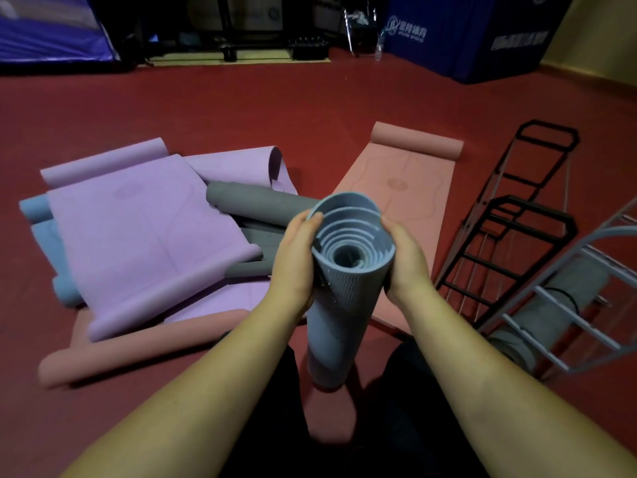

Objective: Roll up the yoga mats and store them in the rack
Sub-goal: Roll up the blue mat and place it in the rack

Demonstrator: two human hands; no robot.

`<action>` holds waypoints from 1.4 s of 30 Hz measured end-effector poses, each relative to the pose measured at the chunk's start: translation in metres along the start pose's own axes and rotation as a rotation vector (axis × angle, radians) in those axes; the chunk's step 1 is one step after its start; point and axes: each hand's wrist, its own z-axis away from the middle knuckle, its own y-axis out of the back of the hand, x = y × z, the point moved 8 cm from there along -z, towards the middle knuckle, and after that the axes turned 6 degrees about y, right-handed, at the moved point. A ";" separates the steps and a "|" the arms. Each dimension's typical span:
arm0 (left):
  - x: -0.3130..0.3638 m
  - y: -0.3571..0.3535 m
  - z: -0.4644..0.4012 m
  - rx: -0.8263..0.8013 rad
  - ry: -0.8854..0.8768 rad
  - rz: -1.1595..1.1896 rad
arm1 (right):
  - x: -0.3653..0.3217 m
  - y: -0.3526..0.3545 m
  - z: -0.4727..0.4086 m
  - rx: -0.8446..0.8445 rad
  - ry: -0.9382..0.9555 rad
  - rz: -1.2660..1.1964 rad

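- The blue rolled mat (339, 298) stands upright between the person's forearms, its lower end down on a pink mat end (331, 414) that lies on the red floor (241, 108) between the dark-clad knees.
- The left hand (296, 262) wraps the top of the roll from the left, fingers curled over the rim so the tips touch the spiral of layers.
- The right hand (406, 260) clasps the same top from the right, palm against the ribbed outer skin, fingers curled behind it.
- The roll's open end faces the camera and shows loose, uneven coils, with the outer flap lying slantwise down its side.
- To the left, a long pink rolled mat (138, 346) lies on the floor, partly under a spread purple mat (138, 236) whose ends curl up.
- A second blue mat (44, 243) peeps out beneath the purple one at its left edge.
- A grey mat (255, 205), loosely rolled, lies across the purple pile, just behind the left hand.
- To the right, a pale wire rack (565, 305) lies tilted with a grey rolled mat (537, 305) inside it.
- Beside it lies a black rack (510, 219).
- Farther off, a half-unrolled pink mat (406, 188) stretches away, its far end curled.
- Blue padded blocks (465, 32) and dark gym gear stand at the back wall.
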 end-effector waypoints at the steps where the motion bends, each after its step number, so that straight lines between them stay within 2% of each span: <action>1: 0.002 -0.001 -0.001 -0.019 -0.020 0.011 | -0.003 0.003 -0.003 0.001 0.004 -0.006; 4: -0.015 0.004 0.002 -0.001 -0.022 -0.008 | 0.017 0.018 -0.001 0.042 -0.053 0.026; 8: -0.045 0.007 0.008 -0.017 0.076 -0.063 | 0.050 0.029 0.011 0.074 -0.171 0.111; 14: -0.011 -0.004 0.007 0.010 0.008 -0.098 | 0.012 0.009 0.004 0.032 -0.054 0.115; 18: -0.014 0.012 0.012 0.070 -0.078 -0.213 | 0.019 0.016 0.013 0.051 -0.022 0.158; 23: -0.045 0.008 0.005 0.046 0.047 -0.334 | 0.050 0.021 0.014 0.052 -0.125 0.192; 25: -0.037 0.000 0.003 0.045 0.097 -0.235 | 0.038 0.015 0.012 0.058 -0.140 0.175; 28: -0.016 -0.007 0.000 0.024 0.078 -0.129 | 0.017 0.007 0.006 -0.022 -0.097 0.102; 31: -0.025 0.006 0.003 0.101 0.036 -0.301 | 0.031 0.020 0.009 0.022 -0.083 0.157; 33: -0.049 0.014 0.001 0.109 0.129 -0.417 | 0.054 0.029 0.011 0.040 -0.117 0.239; 35: -0.064 0.016 -0.001 0.106 0.204 -0.359 | 0.067 0.036 0.011 0.060 -0.170 0.262; 37: -0.060 0.008 -0.004 0.114 0.181 -0.334 | 0.063 0.031 0.008 0.036 -0.210 0.268; 42: -0.031 0.001 -0.016 0.131 0.098 -0.302 | 0.024 0.019 -0.006 -0.008 -0.098 0.231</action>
